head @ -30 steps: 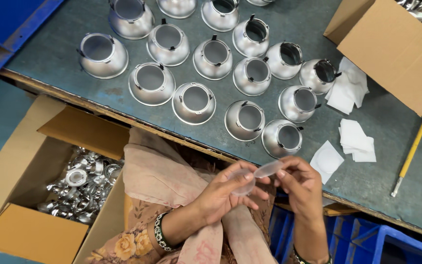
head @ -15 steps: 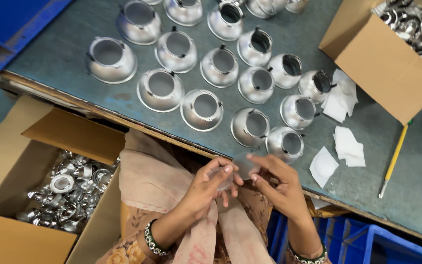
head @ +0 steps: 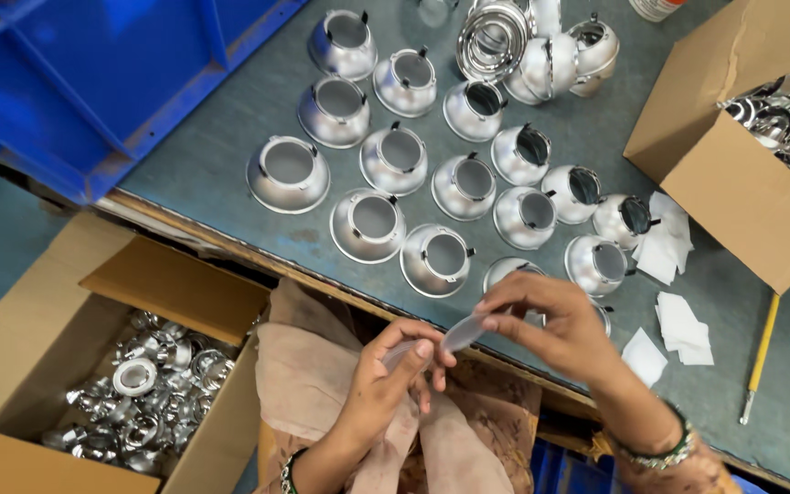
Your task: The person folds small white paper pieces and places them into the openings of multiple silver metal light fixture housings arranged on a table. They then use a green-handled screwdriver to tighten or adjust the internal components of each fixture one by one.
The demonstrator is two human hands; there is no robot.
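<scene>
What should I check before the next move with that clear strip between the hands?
1. Left hand pinches the clear strip: ok.
2. Right hand grips the strip's other end: ok.
3. Strip is whole and clean: cannot tell.
4. Silver reflector cups stand in rows on the table: ok.
5. White paper squares lie near the right hand: ok.
6. Parts in the left cardboard box: ok.
</scene>
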